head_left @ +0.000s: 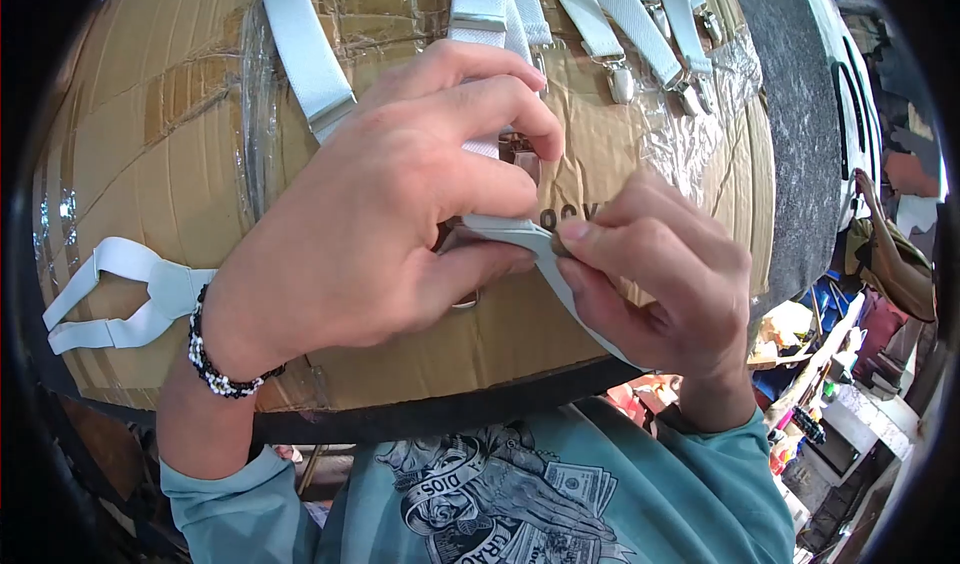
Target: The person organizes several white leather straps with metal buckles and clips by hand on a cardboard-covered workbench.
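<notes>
My left hand (390, 194), with a beaded bracelet (215, 369) at its wrist, pinches a white elastic suspender strap (500, 228) between thumb and fingers. Against the same strap, just to the right, the thumb and forefinger of my right hand (665, 274) are pressed together. A small dark bit shows at those fingertips, too hidden to name. From there the strap runs down under my right hand. Beyond my left hand lie more white straps (305, 44), partly covered by its fingers. A clear or metal piece (526, 167) shows below my left fingers.
Flattened cardboard (150, 174) with clear tape covers the dark work surface (790, 114). Several straps with metal clips (621, 82) lie at the far right. A joined strap piece (170, 289) lies at the left. Another person's arm (885, 229) and clutter appear at right.
</notes>
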Motion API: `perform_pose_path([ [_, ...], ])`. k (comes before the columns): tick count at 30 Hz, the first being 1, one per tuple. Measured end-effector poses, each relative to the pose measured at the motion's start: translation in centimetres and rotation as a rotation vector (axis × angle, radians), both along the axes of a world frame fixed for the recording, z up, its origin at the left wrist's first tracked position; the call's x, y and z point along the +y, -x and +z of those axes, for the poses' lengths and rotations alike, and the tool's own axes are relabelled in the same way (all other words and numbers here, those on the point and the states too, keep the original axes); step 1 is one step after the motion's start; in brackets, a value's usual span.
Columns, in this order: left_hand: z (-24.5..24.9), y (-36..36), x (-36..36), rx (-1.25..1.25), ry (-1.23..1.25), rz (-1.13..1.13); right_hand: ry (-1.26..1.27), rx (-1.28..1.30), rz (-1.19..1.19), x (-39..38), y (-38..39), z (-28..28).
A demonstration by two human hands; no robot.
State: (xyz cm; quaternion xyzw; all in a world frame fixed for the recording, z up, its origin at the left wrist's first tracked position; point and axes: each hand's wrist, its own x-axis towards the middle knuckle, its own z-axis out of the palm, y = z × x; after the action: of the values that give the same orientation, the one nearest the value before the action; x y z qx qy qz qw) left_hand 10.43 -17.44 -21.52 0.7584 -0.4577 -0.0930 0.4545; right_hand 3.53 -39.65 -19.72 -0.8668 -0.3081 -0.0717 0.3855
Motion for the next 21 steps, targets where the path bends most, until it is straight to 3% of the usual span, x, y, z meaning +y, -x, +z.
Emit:
perform_pose_path([
  [9,-0.4,0.0,0.0,0.019,0.05,-0.006,-0.047,-0.029,-0.012,1.0,-0.6,0.5],
  [14,-0.3,0.0,-0.1,-0.015,0.02,-0.004,0.115,0.103,0.021,-1.2,0.6,0.7],
  [21,-0.4,0.0,0.0,0.029,0.056,-0.006,-0.02,-0.015,-0.032,0.6,-0.3,0.8],
])
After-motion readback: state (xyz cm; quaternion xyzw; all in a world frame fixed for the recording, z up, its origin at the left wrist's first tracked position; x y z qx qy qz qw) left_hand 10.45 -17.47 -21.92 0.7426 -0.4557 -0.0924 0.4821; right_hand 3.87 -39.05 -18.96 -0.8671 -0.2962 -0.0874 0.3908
